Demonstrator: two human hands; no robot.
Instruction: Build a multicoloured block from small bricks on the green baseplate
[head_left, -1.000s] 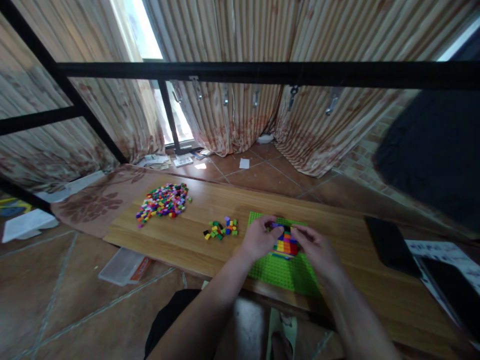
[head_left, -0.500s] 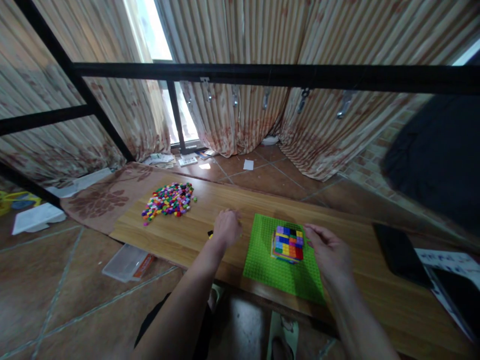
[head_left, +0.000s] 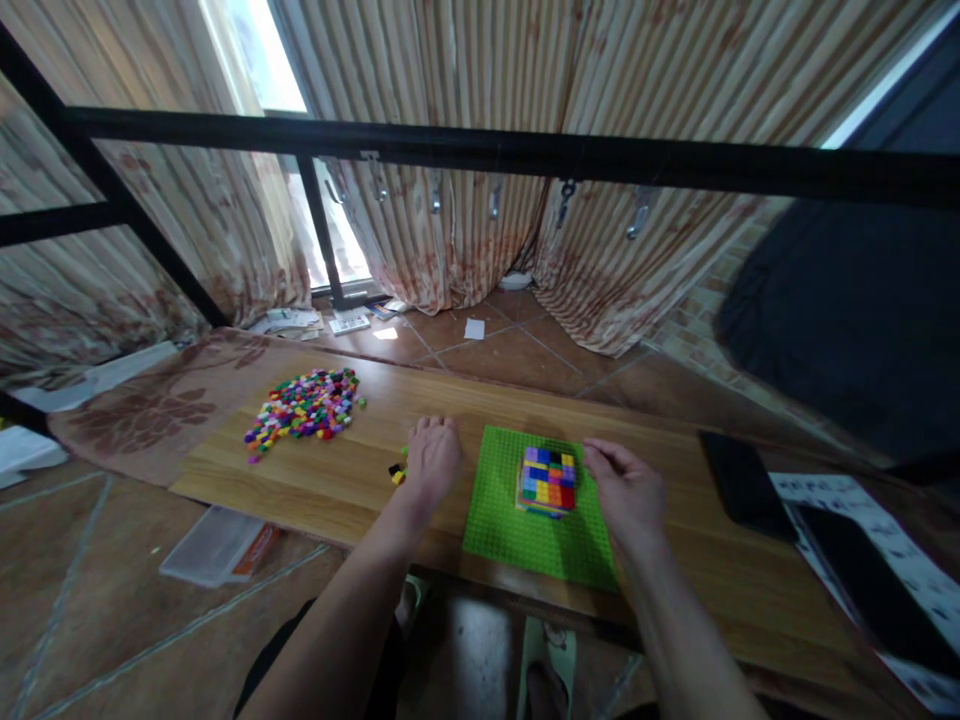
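A square block built of multicoloured toy bricks [head_left: 549,480] stands on a green studded baseplate [head_left: 499,525]. Just right of the block is my right hand [head_left: 626,490], thumb and forefinger pinched together near its upper right corner. Whatever sits between those fingertips is too small to make out. Left of the baseplate, my left hand [head_left: 433,455] rests palm down on the wooden table, fingers pointing away and partly hidden by the back of the hand. Beside its left edge lie a few loose yellow, black and green bricks [head_left: 397,474].
A heap of small multicoloured bricks [head_left: 307,405] lies on the table's left part. At the right are a black flat device [head_left: 742,485] and a printed sheet [head_left: 885,530] with a dark object on it. A black metal bar [head_left: 480,145] with hooks crosses behind. A clear plastic box [head_left: 214,545] is on the floor.
The whole view has shifted, so things appear further left. My left hand has settled palm down on the table, uncovering more of the loose bricks. My right hand stays pinched beside the block.
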